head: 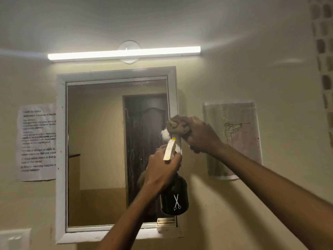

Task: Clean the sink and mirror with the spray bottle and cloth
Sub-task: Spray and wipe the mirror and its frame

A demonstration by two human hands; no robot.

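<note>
Overhead, spray bottle beside mirror

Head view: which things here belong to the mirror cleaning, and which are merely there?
In use: spray bottle in left hand; cloth in right hand; mirror.

Merely there: instruction sheet, drawing, tube light, wall switch.

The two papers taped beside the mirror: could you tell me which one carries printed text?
The paper left of the mirror; the right-hand paper shows a line drawing.
</note>
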